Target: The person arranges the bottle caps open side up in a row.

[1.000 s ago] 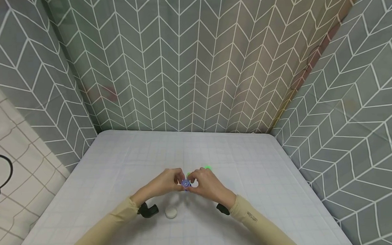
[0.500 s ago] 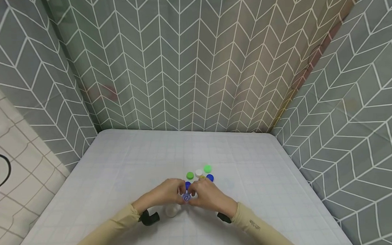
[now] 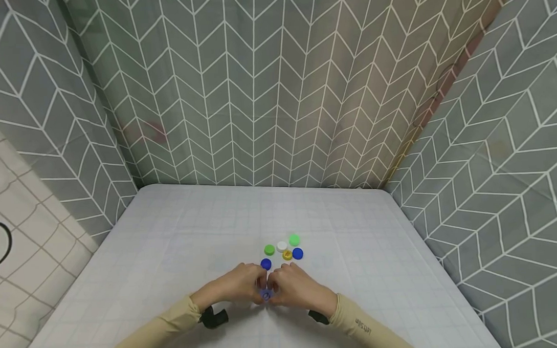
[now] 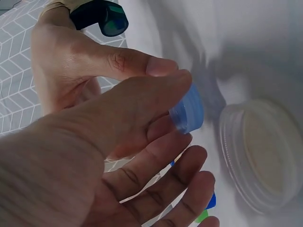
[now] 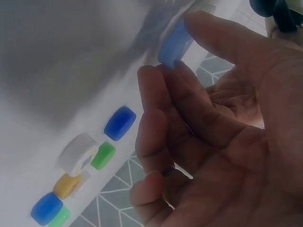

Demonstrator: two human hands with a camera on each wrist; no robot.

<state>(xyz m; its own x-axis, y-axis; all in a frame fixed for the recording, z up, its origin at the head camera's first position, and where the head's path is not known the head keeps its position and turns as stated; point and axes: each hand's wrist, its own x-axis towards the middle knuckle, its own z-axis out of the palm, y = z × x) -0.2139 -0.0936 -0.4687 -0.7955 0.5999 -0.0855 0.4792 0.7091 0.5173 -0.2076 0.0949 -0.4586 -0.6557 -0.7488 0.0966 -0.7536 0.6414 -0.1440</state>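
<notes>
Both hands hold a small translucent blue bottle cap (image 3: 266, 295) between them, low in the middle of the head view. The left hand (image 3: 238, 285) pinches it from the left with thumb and fingertips. From the right, the right hand (image 3: 301, 290) pinches it too. The left wrist view shows the blue cap (image 4: 192, 111) on edge at the thumb tips. In the right wrist view it sits between the right thumb and fingertips. A round, whitish clear lid (image 4: 262, 156) lies on the table beside the left hand, hidden behind that hand in the head view.
Past the hands, several caps lie on the white table (image 3: 192, 223): a blue cap (image 3: 266, 264), a green cap (image 3: 269, 250), a white cap (image 3: 282, 246), a light green cap (image 3: 294, 240), a yellow cap (image 3: 287, 255) and another blue cap (image 3: 297, 253). Patterned curtains (image 3: 257, 93) surround the table.
Both hands have drawn back toward the person with the cap still between them. The group of caps behind came into view, while the whitish lid became covered by the left hand.
</notes>
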